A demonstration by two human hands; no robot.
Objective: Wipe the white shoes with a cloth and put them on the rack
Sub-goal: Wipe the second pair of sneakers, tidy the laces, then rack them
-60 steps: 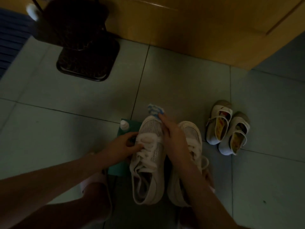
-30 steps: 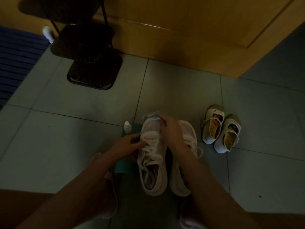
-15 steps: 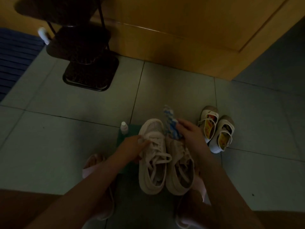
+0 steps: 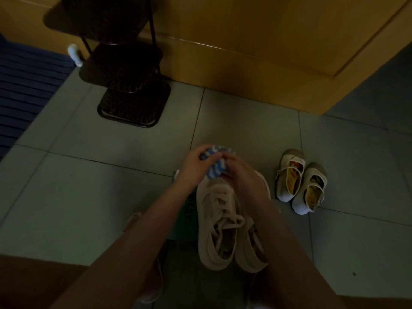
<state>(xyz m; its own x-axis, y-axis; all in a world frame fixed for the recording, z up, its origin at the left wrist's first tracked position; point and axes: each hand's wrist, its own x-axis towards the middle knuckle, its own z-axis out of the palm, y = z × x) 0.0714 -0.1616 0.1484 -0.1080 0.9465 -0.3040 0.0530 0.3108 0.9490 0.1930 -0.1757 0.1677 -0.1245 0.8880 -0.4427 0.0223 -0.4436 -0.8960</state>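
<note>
Two white lace-up shoes [image 4: 219, 228] lie side by side on the tiled floor in front of me, toes pointing away. Above their toes both hands hold a blue-and-white striped cloth [image 4: 215, 168]. My left hand [image 4: 194, 166] grips its left side, and my right hand [image 4: 242, 175] pinches its right side. Neither hand touches the shoes. The dark tiered shoe rack [image 4: 127, 85] stands at the upper left against the wooden wall.
A small pair of white strap shoes [image 4: 299, 181] sits to the right of the lace-up pair. A green item [image 4: 186, 217] lies under my left forearm. A blue ribbed mat [image 4: 24, 90] covers the far left. A wooden door [image 4: 267, 47] spans the back.
My left hand has let go of the left shoe and come up to the cloth. Both hands now hold the cloth above the shoe toes. The view has tilted up slightly.
</note>
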